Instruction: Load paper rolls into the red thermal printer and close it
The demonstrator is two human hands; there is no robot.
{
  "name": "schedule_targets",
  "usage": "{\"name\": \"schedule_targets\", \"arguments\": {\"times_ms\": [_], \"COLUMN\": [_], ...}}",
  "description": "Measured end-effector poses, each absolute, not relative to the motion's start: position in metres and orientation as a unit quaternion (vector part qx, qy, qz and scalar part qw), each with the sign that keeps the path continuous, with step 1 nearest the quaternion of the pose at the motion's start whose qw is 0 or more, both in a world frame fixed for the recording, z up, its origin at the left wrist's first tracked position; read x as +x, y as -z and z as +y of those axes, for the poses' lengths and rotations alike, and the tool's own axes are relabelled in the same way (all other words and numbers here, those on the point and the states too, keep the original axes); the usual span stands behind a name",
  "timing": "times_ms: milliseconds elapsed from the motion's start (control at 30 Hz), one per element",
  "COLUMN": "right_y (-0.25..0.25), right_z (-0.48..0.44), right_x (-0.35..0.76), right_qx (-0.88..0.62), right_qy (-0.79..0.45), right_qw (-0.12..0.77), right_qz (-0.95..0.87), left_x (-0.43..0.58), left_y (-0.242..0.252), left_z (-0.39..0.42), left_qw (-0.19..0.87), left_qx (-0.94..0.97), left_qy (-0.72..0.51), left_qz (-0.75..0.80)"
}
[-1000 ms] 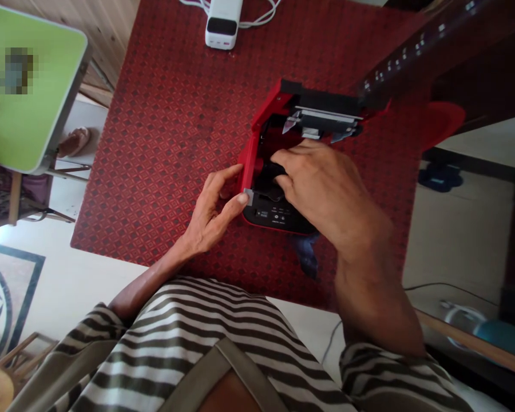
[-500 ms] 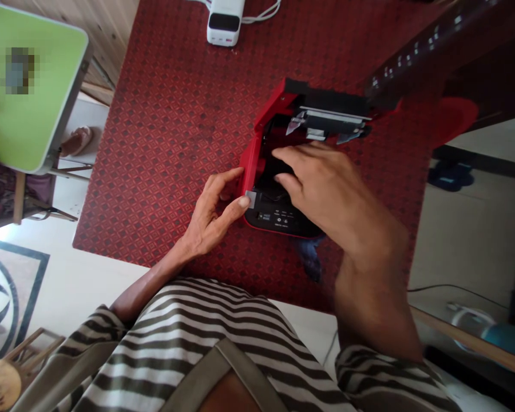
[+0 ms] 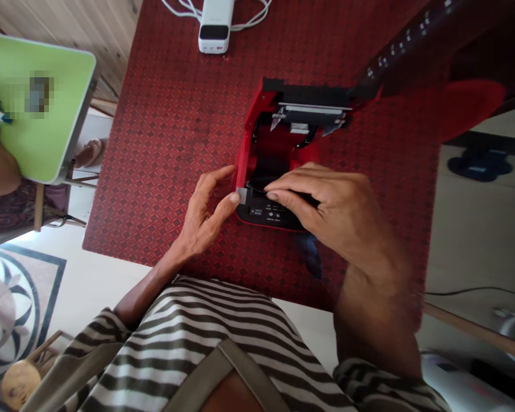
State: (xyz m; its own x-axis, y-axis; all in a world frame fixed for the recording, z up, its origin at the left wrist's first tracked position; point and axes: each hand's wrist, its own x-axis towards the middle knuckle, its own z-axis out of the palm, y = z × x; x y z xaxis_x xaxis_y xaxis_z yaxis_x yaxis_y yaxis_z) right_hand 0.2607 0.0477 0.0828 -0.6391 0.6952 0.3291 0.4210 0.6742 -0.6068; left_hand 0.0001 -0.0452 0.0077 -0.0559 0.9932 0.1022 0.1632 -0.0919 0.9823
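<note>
a red patterned cloth (image 3: 154,171) covers the surface, and on it sits a small red-and-black printer (image 3: 245,154), its lid (image 3: 313,98) swung open away from the person. a white power bank (image 3: 213,28) with its cables lies well beyond the printer, and a green tabletop (image 3: 38,109) stands off to the printer's left. the right hand (image 3: 326,212) has just moved from over the printer's dark opening down to its black control panel (image 3: 261,213). its fingers (image 3: 283,194) lie close together across the panel's upper edge, on a thin dark strip (image 3: 257,186); i cannot tell whether they pinch it. the left hand (image 3: 203,214) sits beside the printer's near corner, loosely spread and curved, with its thumb (image 3: 230,199) touching a small grey tab (image 3: 241,195) on that corner.
</note>
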Motion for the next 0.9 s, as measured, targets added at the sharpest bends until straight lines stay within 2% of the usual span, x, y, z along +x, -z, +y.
{"name": "schedule_targets", "arguments": {"times_ms": [200, 367, 567, 733, 900], "right_y": [-0.086, -0.082, -0.095, -0.105, -0.092], "right_z": [0.038, 0.021, 0.013, 0.052, 0.075], "right_x": [0.261, 0.264, 0.274, 0.283, 0.279], "right_qx": [-0.334, -0.320, -0.318, -0.420, -0.378], "right_qy": [-0.199, -0.132, -0.114, 0.047, 0.023], "right_qw": [0.353, 0.360, 0.378, 0.398, 0.371], "right_qz": [-0.851, -0.866, -0.862, -0.814, -0.848], "left_x": [-0.005, 0.008, 0.018, 0.019, 0.021], "left_y": [-0.022, -0.040, -0.037, -0.035, -0.035], "left_z": [-0.029, -0.028, -0.041, -0.045, -0.051], "left_qw": [0.217, 0.123, 0.055, 0.021, -0.018], "left_qx": [0.692, 0.765, 0.796, 0.794, 0.792], "left_qy": [-0.494, -0.452, -0.426, -0.422, -0.410], "left_qz": [0.479, 0.442, 0.426, 0.437, 0.452]}}
